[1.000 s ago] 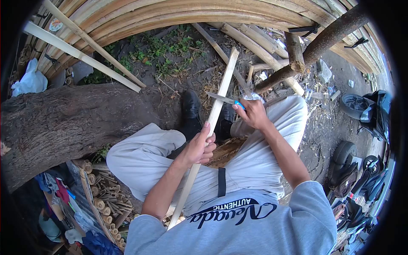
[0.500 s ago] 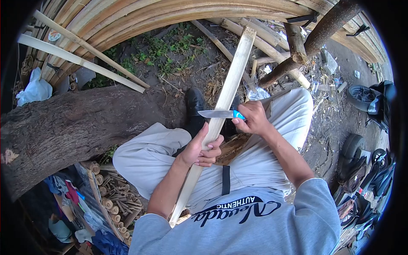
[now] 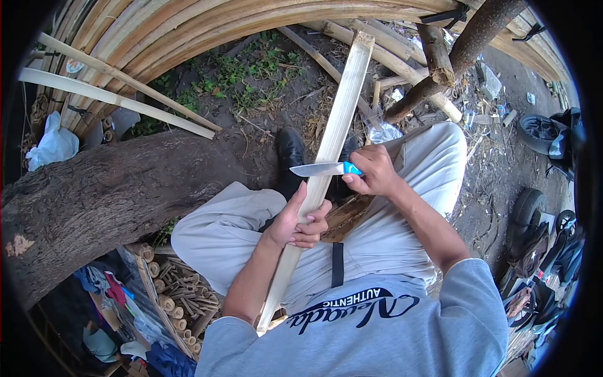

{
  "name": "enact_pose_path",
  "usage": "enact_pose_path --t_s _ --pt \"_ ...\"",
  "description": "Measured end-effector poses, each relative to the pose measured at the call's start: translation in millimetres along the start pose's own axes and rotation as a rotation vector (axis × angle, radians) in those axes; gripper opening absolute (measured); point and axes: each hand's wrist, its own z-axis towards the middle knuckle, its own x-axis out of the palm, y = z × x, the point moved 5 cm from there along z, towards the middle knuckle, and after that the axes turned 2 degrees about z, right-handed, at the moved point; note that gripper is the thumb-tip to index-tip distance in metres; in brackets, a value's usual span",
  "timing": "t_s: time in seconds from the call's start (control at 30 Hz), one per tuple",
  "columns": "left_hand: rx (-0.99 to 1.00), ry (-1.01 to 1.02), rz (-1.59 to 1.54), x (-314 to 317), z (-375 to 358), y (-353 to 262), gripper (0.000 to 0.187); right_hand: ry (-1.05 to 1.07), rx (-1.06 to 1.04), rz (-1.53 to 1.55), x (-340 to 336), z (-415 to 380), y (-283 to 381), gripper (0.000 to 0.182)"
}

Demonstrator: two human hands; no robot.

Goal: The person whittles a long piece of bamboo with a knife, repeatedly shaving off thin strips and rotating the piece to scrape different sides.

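A long pale bamboo strip (image 3: 342,113) slants across my lap, its far end beyond my boots and its near end by my shirt. My left hand (image 3: 300,220) is wrapped round the strip at about its middle, thumb pointing up along it. In my right hand (image 3: 375,171) is a knife (image 3: 317,169) with a blue handle, fingers closed round the grip. The blade lies crosswise over the strip, just beyond my left thumb, its tip reaching past the strip's left edge.
A thick tree trunk (image 3: 113,195) lies to the left. Long bundled bamboo slats (image 3: 207,38) curve across the back. A brown branch (image 3: 465,63) leans at the upper right. Cut bamboo pieces (image 3: 188,286) sit at lower left, and wheels (image 3: 537,135) stand at right.
The view has shifted slightly. Both hands keep their holds, and the knife stays across the strip in nearly the same place.
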Motion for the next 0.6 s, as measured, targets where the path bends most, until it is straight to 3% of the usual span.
enact_pose_path --t_s 0.17,0.23,0.6 --pt "0.037 -0.185 0.139 1 1 -8 0.066 0.034 0.082 -0.006 3 3 -5 0.039" --pt "0.063 -0.397 0.245 -5 -1 -13 0.065 0.094 0.167 -0.019 9 2 -12 0.040" --pt "0.049 -0.461 0.301 -7 1 -11 0.063 0.138 0.134 0.016 19 5 -5 0.038"
